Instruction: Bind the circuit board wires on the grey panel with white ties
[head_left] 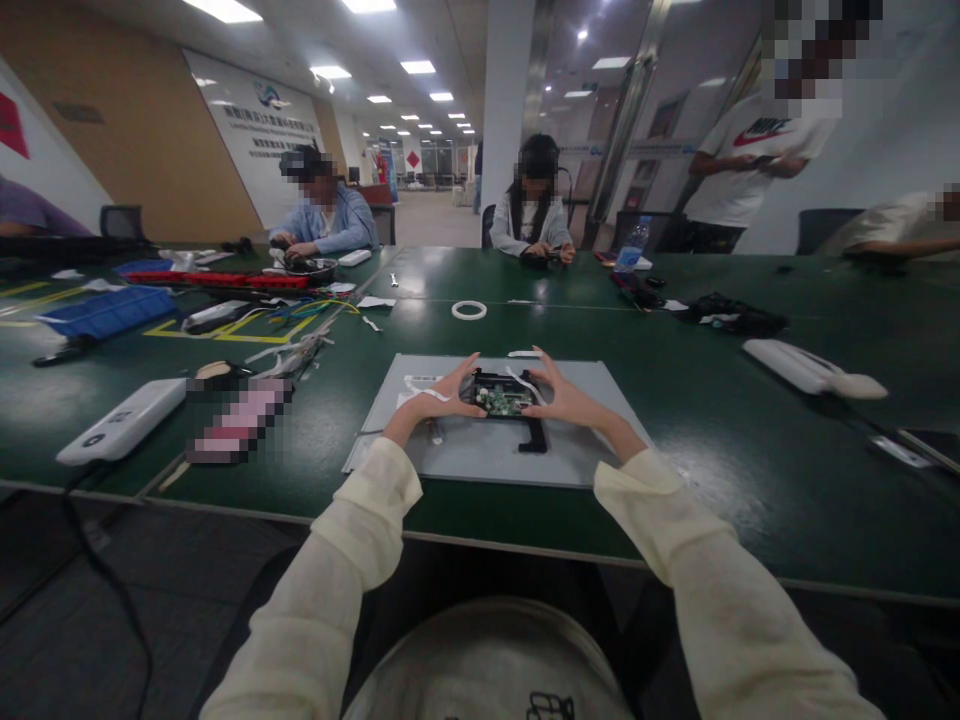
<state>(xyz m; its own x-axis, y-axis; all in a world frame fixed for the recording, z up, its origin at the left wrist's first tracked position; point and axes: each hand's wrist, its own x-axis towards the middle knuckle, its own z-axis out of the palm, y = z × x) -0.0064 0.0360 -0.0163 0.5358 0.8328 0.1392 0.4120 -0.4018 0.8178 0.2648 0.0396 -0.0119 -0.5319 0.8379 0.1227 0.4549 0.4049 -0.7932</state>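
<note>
A green circuit board [504, 398] sits in a black plastic frame [501, 376] above a grey flat panel [592, 430]. My left hand [448, 392] curves around the frame's left side, its thumb at the lower corner and forefinger at the top. On the right side, my right hand [559, 392] grips likewise, thumb against the lower corner and forefinger raised. The undersides of the fingers are hidden. Below the board lies a black L-shaped piece [533, 437]. Thin white strips lie by both hands, one of them a white strip [429, 391] across my left fingers.
A roll of white tape [469, 310] lies beyond the panel. On the left are a white device [124, 420], a pink item [238, 422] and a blue tray [106, 312]. A white device [814, 368] rests on the right. Several people are around the green table [720, 400].
</note>
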